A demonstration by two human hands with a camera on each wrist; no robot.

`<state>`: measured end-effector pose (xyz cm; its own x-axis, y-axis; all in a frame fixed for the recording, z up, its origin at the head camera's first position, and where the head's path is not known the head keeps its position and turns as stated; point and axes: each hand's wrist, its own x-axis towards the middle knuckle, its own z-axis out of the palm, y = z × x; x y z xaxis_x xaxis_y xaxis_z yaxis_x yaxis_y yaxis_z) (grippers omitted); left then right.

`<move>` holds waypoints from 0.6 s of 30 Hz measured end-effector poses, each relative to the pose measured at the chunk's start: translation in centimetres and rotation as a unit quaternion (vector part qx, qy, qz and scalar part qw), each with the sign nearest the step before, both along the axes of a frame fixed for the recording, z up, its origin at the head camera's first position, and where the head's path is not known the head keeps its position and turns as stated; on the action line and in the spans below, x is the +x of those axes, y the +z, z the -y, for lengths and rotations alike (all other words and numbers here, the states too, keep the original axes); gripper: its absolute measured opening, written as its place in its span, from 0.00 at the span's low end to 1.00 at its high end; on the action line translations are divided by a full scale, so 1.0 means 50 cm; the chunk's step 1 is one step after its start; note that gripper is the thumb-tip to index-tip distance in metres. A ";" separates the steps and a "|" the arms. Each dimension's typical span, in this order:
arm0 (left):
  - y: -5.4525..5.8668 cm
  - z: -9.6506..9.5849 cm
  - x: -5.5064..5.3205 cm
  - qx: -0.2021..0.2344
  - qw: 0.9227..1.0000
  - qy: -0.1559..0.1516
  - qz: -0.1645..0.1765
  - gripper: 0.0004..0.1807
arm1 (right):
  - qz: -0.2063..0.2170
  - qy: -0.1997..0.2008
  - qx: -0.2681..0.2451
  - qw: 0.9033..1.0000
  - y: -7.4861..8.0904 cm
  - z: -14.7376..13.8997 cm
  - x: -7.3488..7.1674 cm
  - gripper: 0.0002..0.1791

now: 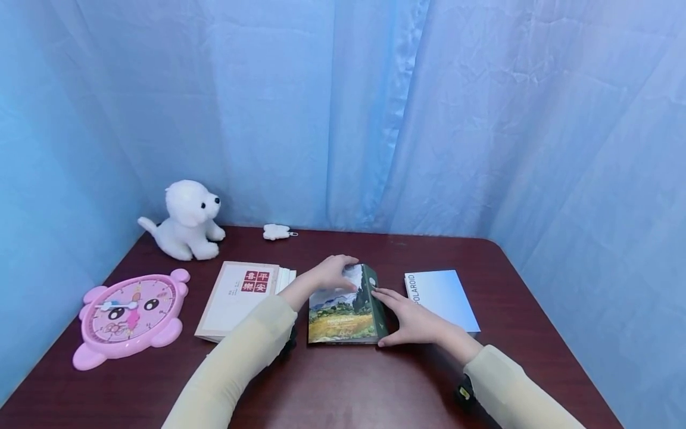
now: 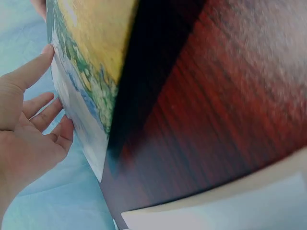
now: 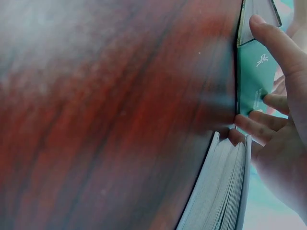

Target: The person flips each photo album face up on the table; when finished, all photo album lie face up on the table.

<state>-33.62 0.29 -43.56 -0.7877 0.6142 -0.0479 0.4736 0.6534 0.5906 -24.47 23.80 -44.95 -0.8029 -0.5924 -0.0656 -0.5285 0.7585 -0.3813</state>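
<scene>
Plain pale-yellow sleeves (image 1: 236, 366) are worn; under the right cuff (image 1: 479, 363), a black device (image 1: 463, 391) is marked with yellow; another is mostly hidden under the left.

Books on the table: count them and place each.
3: the red-squared book at left, the painted-cover book in the middle, and the POLAROID book at right. Any hidden underneath cannot be seen.

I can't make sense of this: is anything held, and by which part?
The left grip touches the far edge of the painted book, the right grip its green spine; whether they hold it cannot be told.
</scene>
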 end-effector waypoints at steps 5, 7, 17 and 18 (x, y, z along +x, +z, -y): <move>-0.004 0.000 0.001 0.035 0.999 -0.004 0.023 0.39 | -0.001 -0.002 0.000 1.000 0.000 0.001 0.000 0.57; -0.006 0.001 0.000 0.044 0.999 -0.005 0.024 0.39 | -0.006 -0.002 -0.003 1.000 -0.001 -0.001 -0.001 0.57; 0.009 0.015 -0.004 0.078 0.997 0.006 0.018 0.40 | -0.032 0.016 -0.048 0.998 0.014 0.000 -0.003 0.52; 0.011 0.016 -0.004 0.076 0.997 0.011 0.016 0.40 | -0.038 0.020 -0.052 0.998 0.016 0.001 -0.004 0.51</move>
